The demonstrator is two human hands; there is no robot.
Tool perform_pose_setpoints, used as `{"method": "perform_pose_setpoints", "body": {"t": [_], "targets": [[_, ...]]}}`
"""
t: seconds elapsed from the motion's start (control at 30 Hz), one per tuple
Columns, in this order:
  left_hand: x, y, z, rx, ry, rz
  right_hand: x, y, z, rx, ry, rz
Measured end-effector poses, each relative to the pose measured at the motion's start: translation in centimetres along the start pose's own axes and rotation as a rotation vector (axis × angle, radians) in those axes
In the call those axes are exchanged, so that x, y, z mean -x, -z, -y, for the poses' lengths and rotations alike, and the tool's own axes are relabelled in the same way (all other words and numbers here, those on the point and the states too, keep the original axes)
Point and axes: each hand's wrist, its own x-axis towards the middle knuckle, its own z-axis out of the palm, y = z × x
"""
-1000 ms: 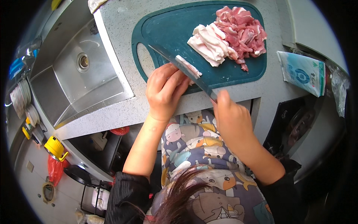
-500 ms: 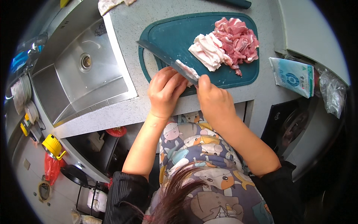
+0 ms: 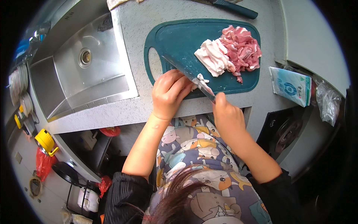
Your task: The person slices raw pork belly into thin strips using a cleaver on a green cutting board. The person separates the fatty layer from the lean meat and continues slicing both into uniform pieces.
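Observation:
My right hand is closed round the handle of a kitchen knife, its blade slanting up and left over the near edge of the green cutting board. A thin whitish slice of meat clings to the blade's right side. Against the blade's other side, my left hand curls its fingers down on a piece of meat, mostly hidden under them. Farther right on the board lie a stack of white fat slices and a heap of pink sliced meat.
A steel sink is set into the counter at the left. Behind the board lies another knife with a dark handle. At the right stand a white and blue packet and a clear plastic bag. The counter's front edge runs close below my hands.
The knife and my right hand have shifted right and nearer to me. A slice on the blade now looks crumpled. The whole view has also moved slightly.

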Motion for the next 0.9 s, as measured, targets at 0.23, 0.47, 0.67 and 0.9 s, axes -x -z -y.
{"method": "perform_pose_setpoints", "body": {"t": [0.23,0.47,0.67,0.9], "targets": [[-0.7,0.6,0.1,0.078,-0.021,0.023,-5.7,-0.4,1.7,-0.128,0.099,-0.165],[-3.0,2.2,-1.1,0.188,0.250,0.016,-3.9,1.4,-2.0,-0.796,-0.052,-0.151],[-6.7,2.8,-2.2,1.103,0.833,0.364,-3.3,2.7,-2.8,-1.421,-0.254,0.145],[-6.4,0.7,-1.2,1.224,0.865,0.421,-2.8,3.5,-4.0,-1.536,-0.283,0.101]]}}
